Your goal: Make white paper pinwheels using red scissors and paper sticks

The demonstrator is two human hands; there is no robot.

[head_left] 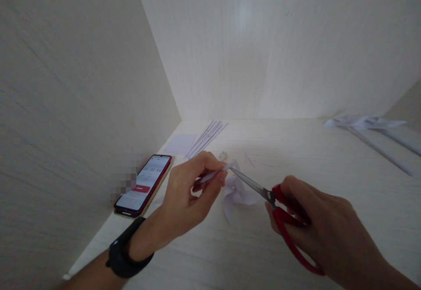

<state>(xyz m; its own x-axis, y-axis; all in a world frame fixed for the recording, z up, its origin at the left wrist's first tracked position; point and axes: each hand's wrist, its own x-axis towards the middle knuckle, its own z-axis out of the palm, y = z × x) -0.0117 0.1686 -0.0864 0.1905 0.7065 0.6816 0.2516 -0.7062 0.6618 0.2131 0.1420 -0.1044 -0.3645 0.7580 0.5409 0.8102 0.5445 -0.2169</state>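
Between its thumb and fingers, my left hand pinches a narrow white paper strip, which looks folded or rolled. My right hand has its fingers through the red handles of a pair of scissors. The scissors' blades look nearly closed, and their tip meets the strip's end just beyond my left fingertips. On the table below lies a white paper pinwheel with curled blades, partly behind the scissors and my left fingers. Small paper scraps lie just past the scissors' tip.
A phone showing a timer lies at the left wall. Several thin sticks rest beside a pale paper square at the back left. White paper pinwheels on paper-like sticks lie at the back right. Panels enclose the table's back and left.
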